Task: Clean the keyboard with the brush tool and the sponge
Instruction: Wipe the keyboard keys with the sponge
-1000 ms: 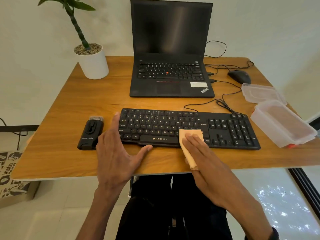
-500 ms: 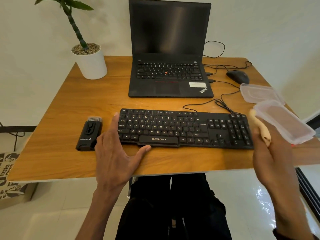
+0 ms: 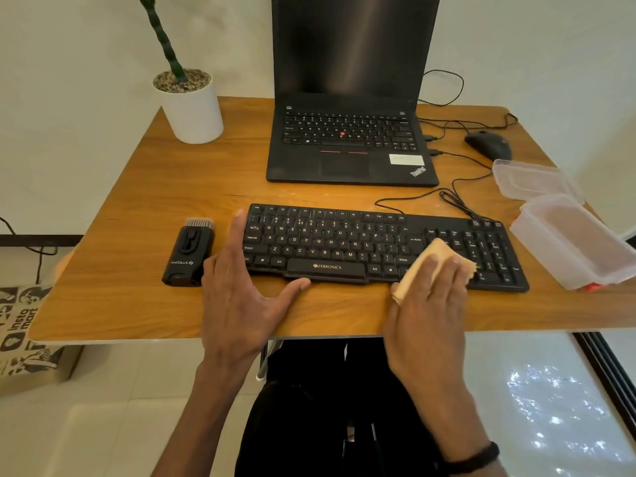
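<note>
- At a wooden desk, our right hand lays straight fingers flat over a tan sponge, pressing it onto the lower right stretch of the black keyboard; nothing is curled round it or pinched.
- The sponge lies under those fingers, its far corner poking out beyond the fingertips over the keys and its near corner showing past the keyboard's front edge, beside the thumb side of the hand.
- Our left hand rests spread and relaxed, index finger along the keyboard's left end and thumb at its front edge below the spacebar, bracing it and gripping nothing.
- The brush tool lies untouched on the desk just left of that hand, bristles pointing away from us.
- Risk, as we judge it: held only by flat pressure, the sponge may bunch or slip out sideways on a wipe.
- A hard stroke could shove the keyboard toward the clear plastic container nearby on the right if the bracing hand eases off.
- A sponge edge could also catch a keycap; we cannot tell whether it is damp.
</note>
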